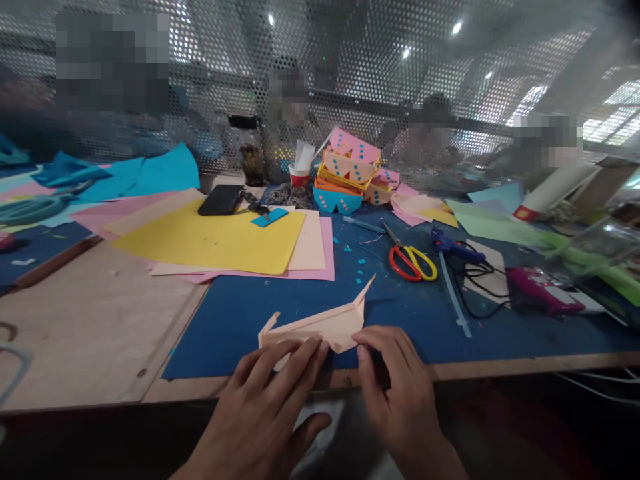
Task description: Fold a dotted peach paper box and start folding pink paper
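Folded paper (327,325), peach, one — matte, creased, boat-like, pointed ends upturned; at near edge of blue-topped table (220,333). Step, apparently: shaping folds. Left hand (273,397): fingers extended onto paper, thumb free. Right hand (400,387): half-curled at right corner — pinching or merely touching, cannot tell. Next move likely calls for light, even fingertip pressure.
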`<state>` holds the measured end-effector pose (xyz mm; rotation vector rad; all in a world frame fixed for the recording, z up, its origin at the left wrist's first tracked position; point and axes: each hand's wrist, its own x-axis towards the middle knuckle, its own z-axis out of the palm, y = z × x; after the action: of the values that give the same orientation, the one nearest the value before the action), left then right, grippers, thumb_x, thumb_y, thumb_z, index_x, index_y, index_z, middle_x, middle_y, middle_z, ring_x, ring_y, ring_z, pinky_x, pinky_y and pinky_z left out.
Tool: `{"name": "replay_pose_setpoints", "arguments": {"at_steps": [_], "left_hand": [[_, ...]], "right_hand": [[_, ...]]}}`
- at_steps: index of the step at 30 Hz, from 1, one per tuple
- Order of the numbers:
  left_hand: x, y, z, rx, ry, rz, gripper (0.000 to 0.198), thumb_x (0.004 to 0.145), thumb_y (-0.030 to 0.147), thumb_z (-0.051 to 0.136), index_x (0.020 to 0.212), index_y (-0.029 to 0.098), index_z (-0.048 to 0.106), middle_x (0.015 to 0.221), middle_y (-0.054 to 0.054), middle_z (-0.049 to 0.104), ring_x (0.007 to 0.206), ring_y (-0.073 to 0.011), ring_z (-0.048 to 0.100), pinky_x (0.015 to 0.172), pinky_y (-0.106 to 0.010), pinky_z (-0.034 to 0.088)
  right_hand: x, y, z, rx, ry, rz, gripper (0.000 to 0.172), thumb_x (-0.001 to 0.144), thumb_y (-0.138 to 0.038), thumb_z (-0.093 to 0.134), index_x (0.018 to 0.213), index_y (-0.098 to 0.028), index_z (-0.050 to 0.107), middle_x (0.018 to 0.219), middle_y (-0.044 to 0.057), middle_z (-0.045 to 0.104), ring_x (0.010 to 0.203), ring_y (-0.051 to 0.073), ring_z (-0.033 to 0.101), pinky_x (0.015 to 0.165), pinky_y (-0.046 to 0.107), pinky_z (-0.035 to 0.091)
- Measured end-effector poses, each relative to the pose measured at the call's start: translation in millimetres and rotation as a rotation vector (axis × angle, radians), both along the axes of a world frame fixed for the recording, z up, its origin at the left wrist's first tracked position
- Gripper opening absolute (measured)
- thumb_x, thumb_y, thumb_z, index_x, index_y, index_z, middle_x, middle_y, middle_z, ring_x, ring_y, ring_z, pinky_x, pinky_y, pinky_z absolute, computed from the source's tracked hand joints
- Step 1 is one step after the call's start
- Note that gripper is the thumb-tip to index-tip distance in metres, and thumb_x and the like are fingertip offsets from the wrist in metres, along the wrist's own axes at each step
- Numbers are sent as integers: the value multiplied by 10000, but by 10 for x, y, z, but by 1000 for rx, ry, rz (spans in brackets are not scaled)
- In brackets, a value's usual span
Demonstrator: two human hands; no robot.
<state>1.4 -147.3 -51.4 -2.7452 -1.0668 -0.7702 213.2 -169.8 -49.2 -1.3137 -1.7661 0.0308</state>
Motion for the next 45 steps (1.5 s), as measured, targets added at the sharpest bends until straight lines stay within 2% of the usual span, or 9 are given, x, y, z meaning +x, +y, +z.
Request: {"name": "replay_pose_setpoints", "arguments": {"at_steps": [10,16,24,38,45], "left_hand": [[2,-4,23,25,4,5,532,1028,524,478,1453,209,538,1391,-28,659,1187,-241,533,964,-382,347],[6,2,55,39,38,4,527,1021,516,499,1442,203,545,1380,-25,667,1188,-238,537,955,-376,355],[-4,-12,6,20,46,14,538,1013,487,532,1484,227,501,1398,-23,651,1208,-239,531,966,-389,364],[13,-3,42,-2,43,1,535,1022,518,501,1464,217,517,1424,-28,634,1206,-248,531,960,-392,351],[12,4,51,-24,54,1,551,1023,544,486,1478,234,505,1440,-8,620,1215,-239,521,962,-390,347]], "right_hand": [[-6,12,-42,23,-45,-13,252,969,-39,466,1079,-195,630,974,66,679,911,213,618,804,385,487],[-37,29,15,11,-41,30,208,954,-49,537,1061,-200,633,1007,61,684,932,215,607,823,389,472],[-124,27,59,-25,3,77,154,978,-84,562,1051,-208,618,968,41,697,889,199,608,795,371,452],[-69,8,25,72,-43,156,281,928,-5,561,1134,-182,634,1015,53,738,913,206,631,792,381,483],[-41,-9,6,106,-99,178,275,910,1,570,1113,-171,638,1017,54,746,907,211,619,798,379,492]]}}
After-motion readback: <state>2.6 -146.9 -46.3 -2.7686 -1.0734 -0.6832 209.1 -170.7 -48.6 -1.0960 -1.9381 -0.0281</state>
